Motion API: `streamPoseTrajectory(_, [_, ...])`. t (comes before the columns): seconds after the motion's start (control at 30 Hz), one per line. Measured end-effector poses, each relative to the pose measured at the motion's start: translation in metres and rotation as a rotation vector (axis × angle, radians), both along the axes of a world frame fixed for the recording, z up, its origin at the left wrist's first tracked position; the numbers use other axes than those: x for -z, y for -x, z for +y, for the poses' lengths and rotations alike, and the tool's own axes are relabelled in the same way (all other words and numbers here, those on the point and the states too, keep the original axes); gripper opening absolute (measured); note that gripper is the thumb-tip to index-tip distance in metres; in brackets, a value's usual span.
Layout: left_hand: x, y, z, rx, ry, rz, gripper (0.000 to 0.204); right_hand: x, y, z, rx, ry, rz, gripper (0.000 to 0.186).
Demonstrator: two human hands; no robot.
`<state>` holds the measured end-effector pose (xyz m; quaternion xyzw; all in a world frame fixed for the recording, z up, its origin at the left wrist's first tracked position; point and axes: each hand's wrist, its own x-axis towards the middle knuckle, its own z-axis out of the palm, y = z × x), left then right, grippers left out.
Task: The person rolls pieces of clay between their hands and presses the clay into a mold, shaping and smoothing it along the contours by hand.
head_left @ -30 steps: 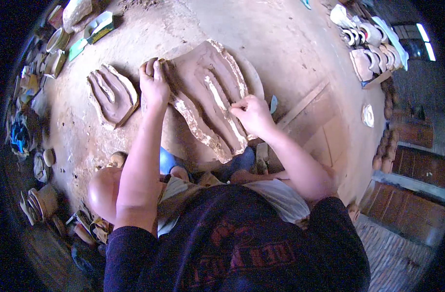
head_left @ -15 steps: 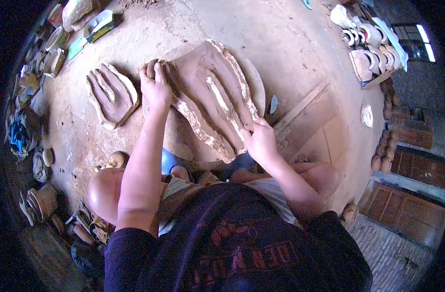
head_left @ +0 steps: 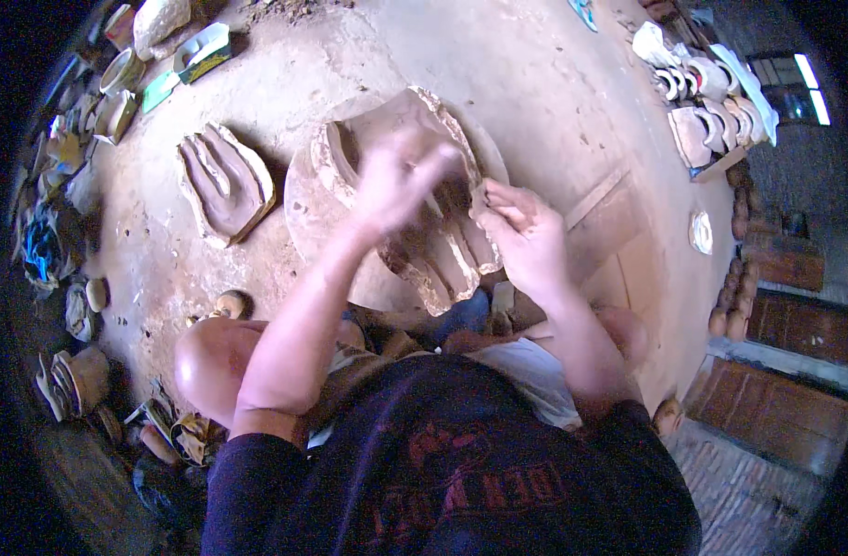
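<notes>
Dusty floor (head_left: 554, 102) bears round board (head_left: 308, 222); large grooved clay-coloured form (head_left: 456, 255) lies on it, smaller form (head_left: 222, 185) at left. Light, even touch along rough rim (head_left: 447, 120) probably safest. Left hand (head_left: 405, 181) blurred over form, fingers partly spread, contact unclear; right hand (head_left: 526, 232) half-curled at right rim, seemingly touching; pinch cannot be told.

The person's left forearm (head_left: 308, 320) is slanting up and to the right, and the left hand (head_left: 410, 181) is appearing as a blur, its outstretched fingers pointing up and rightward. The right forearm (head_left: 586, 338) is angling up and to the left. The right hand (head_left: 528, 239) is bending its fingers inward, the thumb lying below them. Both hands are staying near each other without touching.
</notes>
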<state>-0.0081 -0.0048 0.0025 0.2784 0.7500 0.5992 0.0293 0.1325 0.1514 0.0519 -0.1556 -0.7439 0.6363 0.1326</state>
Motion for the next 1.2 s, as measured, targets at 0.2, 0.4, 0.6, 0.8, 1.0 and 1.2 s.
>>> streamPoseTrajectory(0.2, [-0.003,-0.022,0.013,0.481,-0.09,-0.518,0.036,-0.026,0.013,0.004,-0.097,-0.693,-0.022,0.032])
streamPoseTrajectory(0.4, [-0.006,-0.033,0.011,0.472,-0.133,-0.788,0.055,-0.005,0.006,0.013,-0.325,-1.091,0.004,0.016])
streamPoseTrajectory(0.6, [0.008,-0.03,0.009,0.459,-0.19,-0.651,0.038,0.008,0.009,0.004,-0.185,-0.508,-0.074,0.022])
streamPoseTrajectory(0.8, [0.025,-0.011,-0.003,0.266,-0.133,-0.535,0.028,-0.004,0.027,-0.001,-0.213,-0.821,-0.059,0.019])
streamPoseTrajectory(1.0, [0.034,0.058,-0.05,-0.659,-0.158,-0.104,0.037,0.033,0.033,0.012,-0.105,-0.728,-0.335,0.019])
streamPoseTrajectory(1.2, [0.057,0.028,-0.037,-0.64,0.137,-0.158,0.05,0.065,0.041,0.018,-0.127,-0.683,-0.261,0.023])
